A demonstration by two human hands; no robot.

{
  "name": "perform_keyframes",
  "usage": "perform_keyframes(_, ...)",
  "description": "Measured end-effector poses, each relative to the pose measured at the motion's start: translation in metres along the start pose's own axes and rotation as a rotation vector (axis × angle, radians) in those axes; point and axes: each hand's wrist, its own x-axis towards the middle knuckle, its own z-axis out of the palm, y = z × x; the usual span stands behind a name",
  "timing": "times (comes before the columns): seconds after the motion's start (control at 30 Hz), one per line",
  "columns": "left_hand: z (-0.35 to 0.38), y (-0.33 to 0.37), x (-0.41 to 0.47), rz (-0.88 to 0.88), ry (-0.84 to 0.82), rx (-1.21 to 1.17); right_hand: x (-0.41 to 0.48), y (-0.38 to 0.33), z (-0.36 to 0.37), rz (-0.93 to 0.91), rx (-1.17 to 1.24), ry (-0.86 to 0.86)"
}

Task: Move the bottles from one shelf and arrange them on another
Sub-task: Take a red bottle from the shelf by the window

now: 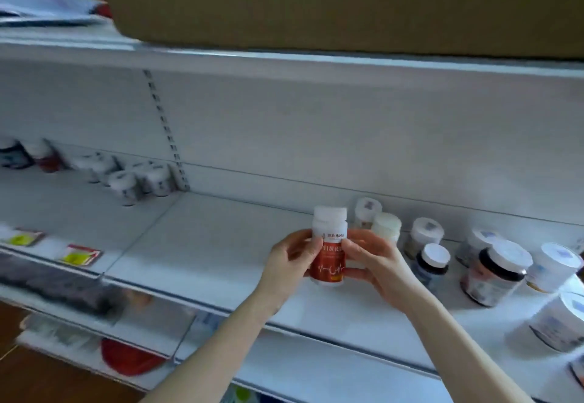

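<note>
A white bottle with a red label (328, 244) is held upright above the white middle shelf (196, 244). My left hand (292, 257) grips its left side and my right hand (369, 260) grips its right side, fingers curled round the label. Just behind and to the right stand several other bottles and jars with white lids (493, 270), some dark-bodied. Another cluster of white bottles (139, 178) stands at the back of the left shelf section.
A large cardboard box (347, 1) sits on the top shelf overhead. Yellow-and-red price tags (79, 255) hang on the left shelf's front edge. A lower shelf holds blurred goods, one of them red (126, 358). Wooden floor shows at the bottom left.
</note>
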Motion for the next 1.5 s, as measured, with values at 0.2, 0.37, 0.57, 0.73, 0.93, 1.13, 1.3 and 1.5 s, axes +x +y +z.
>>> perform_keyframes(0.2, -0.120, 0.005, -0.042, 0.014, 0.184, 0.050, 0.031, 0.020, 0.125, 0.025, -0.035, -0.157)
perform_keyframes(0.37, -0.251, 0.005, -0.086, 0.046, 0.324, 0.087, 0.051, 0.051, 0.265, 0.070, -0.052, -0.268)
perform_keyframes(0.57, -0.383, 0.016, -0.130, 0.085, 0.475, 0.111, 0.062, 0.071, 0.411, 0.100, -0.048, -0.364)
perform_keyframes(0.73, -0.472, 0.016, -0.151, 0.068, 0.650, 0.125, 0.083, 0.082, 0.507, 0.090, -0.087, -0.493)
perform_keyframes(0.93, -0.563, 0.010, -0.151, 0.038, 0.712, 0.084, 0.130, 0.105, 0.601, 0.114, -0.117, -0.631)
perform_keyframes(1.13, -0.660, 0.012, -0.105, 0.023, 0.725, 0.118, 0.206, 0.106, 0.684, 0.119, -0.129, -0.673)
perform_keyframes(1.3, -0.726, 0.034, -0.069, 0.032, 0.566, 0.094, 0.265, 0.091, 0.737, 0.097, -0.163, -0.653)
perform_keyframes(1.5, -0.787, 0.041, -0.029, 0.038, 0.493, 0.153, 0.311, 0.084, 0.780, 0.055, -0.212, -0.599)
